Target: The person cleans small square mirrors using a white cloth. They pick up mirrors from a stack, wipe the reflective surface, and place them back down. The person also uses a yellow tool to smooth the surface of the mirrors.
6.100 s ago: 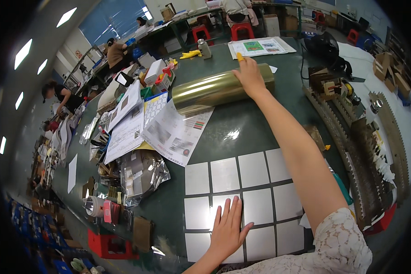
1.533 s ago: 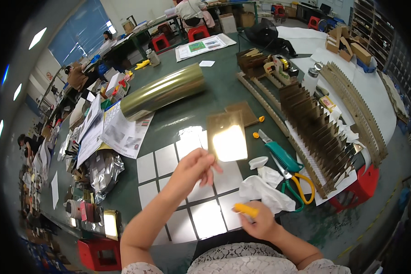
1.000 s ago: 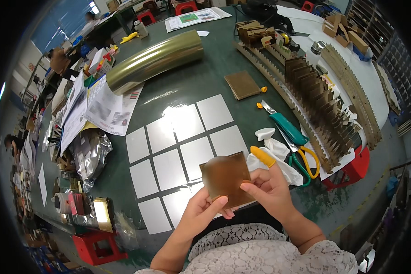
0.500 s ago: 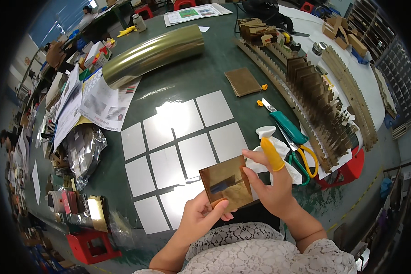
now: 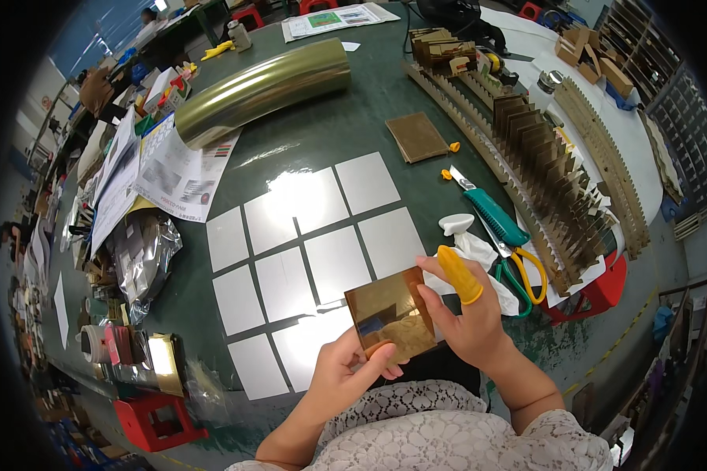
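Both hands are holding one gold mirrored square (image 5: 390, 312) above the near table (image 5: 353, 125) edge: left hand (image 5: 346, 369) pinching its lower corner, right hand (image 5: 467, 318), with a yellow finger cot (image 5: 459, 273), gripping its right edge. Judged step: handling the film. Next calls for careful edge contact.

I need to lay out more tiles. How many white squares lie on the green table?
9 white squares in a loose grid on the green table: two farthest, three next, three nearer, one nearest; hands may hide more.
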The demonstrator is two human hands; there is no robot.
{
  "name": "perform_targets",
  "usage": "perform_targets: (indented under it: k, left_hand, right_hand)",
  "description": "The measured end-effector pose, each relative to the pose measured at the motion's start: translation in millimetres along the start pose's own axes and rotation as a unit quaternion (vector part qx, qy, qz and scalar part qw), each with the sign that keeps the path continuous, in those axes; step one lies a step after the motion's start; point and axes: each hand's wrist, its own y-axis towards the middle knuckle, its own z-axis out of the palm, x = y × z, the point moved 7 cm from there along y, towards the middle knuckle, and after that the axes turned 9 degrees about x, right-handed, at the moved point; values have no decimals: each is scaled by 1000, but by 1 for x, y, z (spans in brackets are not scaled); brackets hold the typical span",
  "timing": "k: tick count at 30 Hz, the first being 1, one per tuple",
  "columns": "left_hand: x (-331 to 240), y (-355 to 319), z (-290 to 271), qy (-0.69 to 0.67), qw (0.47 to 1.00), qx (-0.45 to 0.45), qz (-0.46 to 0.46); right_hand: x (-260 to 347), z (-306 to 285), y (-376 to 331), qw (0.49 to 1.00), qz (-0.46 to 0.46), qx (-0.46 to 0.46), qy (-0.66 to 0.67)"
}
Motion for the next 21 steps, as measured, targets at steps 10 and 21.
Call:
perform_targets:
  k: [10, 21]
  left_hand:
    - [3, -2, 1, -21, 1000, -3, 13]
    - [7, -2, -2, -32, 999, -41, 14]
  right_hand:
    - [3, 6, -4, 999, -32, -10, -37]
    - [2, 12, 0, 999, 5, -30, 14]
